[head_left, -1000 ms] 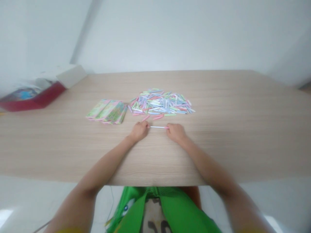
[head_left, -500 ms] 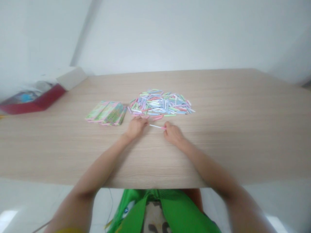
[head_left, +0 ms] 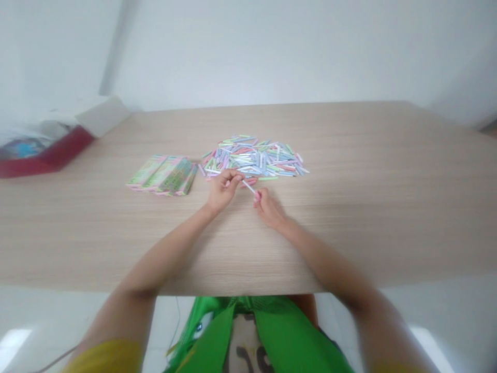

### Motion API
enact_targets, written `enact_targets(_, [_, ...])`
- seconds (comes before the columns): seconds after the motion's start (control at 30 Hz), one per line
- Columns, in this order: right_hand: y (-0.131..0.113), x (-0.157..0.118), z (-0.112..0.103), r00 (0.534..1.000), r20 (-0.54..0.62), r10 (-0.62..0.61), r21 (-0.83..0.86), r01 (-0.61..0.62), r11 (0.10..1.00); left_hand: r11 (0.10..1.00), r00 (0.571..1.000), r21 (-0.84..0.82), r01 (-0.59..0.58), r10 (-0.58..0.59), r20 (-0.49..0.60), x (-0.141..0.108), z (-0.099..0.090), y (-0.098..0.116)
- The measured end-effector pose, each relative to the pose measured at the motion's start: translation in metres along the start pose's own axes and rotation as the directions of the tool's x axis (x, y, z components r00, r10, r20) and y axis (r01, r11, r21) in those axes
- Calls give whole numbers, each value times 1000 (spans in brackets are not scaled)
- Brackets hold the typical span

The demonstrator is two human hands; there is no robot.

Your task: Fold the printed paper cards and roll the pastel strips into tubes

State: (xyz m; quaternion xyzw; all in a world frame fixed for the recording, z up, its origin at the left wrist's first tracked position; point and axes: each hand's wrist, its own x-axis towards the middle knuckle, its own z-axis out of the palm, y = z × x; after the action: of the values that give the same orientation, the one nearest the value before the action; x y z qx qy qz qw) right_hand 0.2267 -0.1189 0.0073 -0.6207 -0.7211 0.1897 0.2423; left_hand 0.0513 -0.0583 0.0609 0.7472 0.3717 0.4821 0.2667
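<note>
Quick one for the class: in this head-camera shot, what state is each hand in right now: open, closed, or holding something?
Left hand: closed, pinching one end of a thin white-and-pink stick.
Right hand: closed, pinching its other end.

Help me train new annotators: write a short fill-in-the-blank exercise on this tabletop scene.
1. The thin white stick runs between the person's left hand and right hand, with its ____ end at the right hand.
2. The flat green-and-pink packets lie to the ____ of the heap of pastel strips.
3. The box at the far left corner of the wooden table has a ____ rim.

Missing words: pink; left; red.
</note>
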Motion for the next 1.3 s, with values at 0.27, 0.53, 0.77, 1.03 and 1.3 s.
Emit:
enact_targets(0.27, [-16,-5,-1,993,-62,97,-206,-108,973,966,989,216,-141,149,-22,19,-3,48])
enact_targets(0.53, [-14,-7,0,994,-78,79,21,-78,997,996,999,86,34,-36,20,15,11,65])
enact_targets(0.77, [-21,-12,-3,990,-117,75,-119,-89,989,995,996,60,76,-78,43,38,-18,56])
enact_targets(1.03, [-17,-13,2,988,-131,84,-57,-93,994,952,990,303,30,-72,125,12,-8,72])
enact_targets(1.3, [-14,-18,5,794,-599,-102,-128,30,991,921,993,388,-31,-17,120,9,-10,82])
